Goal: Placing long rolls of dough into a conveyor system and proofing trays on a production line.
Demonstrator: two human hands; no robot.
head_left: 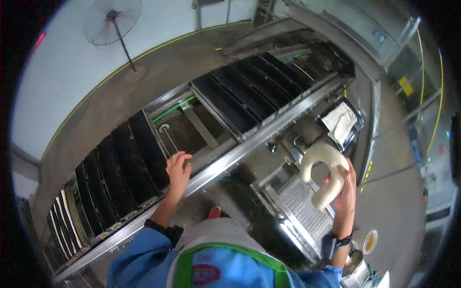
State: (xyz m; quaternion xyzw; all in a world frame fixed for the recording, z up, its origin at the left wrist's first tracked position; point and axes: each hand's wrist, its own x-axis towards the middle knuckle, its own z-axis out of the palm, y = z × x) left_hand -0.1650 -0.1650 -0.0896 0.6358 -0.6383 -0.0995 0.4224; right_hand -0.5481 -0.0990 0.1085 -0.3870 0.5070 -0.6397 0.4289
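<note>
A thick, pale rope of dough (pixel 321 154), bent into a horseshoe, hangs from my right hand (pixel 346 194). The fingers wrap round one of its legs, and the other leg dangles free at the left. Below the dough is a metal mesh rack (pixel 302 204). My left hand (pixel 178 170) is empty, its fingers loosely curled and apart. It hovers over the near metal edge of a conveyor line (pixel 218 168), close to the black baking trays (pixel 139 163); whether it touches them I cannot tell.
More black trays (pixel 247 89) run along the far part of the line. Beyond the rack stands a black tray with a white cloth-like sheet (pixel 340 124). A white tub (pixel 370 241) is at the lower right. A standing fan (pixel 113 19) is by the wall.
</note>
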